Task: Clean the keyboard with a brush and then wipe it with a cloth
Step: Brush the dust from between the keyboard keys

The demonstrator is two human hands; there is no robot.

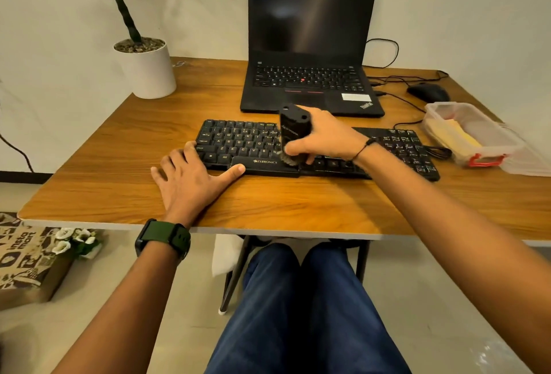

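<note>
- Wooden table (119, 165) set against a pale wall, with a black keyboard (238, 144) lying across its near middle.
- Right hand (325, 138) is curled round a black brush (293, 132), thumb across the front of the handle low down and the other fingers wrapped behind it; the handle stands nearly upright.
- Bristles (289, 159) at the bottom of the brush touch the keyboard's near row, just right of the spacebar's printed brand name.
- Left hand (190, 182) lies flat on the table with fingers straight and spread; its fingertips (190, 147) rest on the keyboard's near left corner and the thumb stretches along the front edge, touching it.
- A green-strapped watch (164, 238) sits on the left wrist; a thin dark band circles the right wrist.
- Beyond the right hand's fingers stands an open laptop (310, 45) with a dark screen.
- To the right of that hand, past the keyboard's far end, a clear plastic box (474, 135) holds a yellow cloth (456, 135); a black mouse (429, 91) lies behind it.
- Well beyond the left fingers, a potted plant (146, 66) in a white pot occupies the table's far left corner.
</note>
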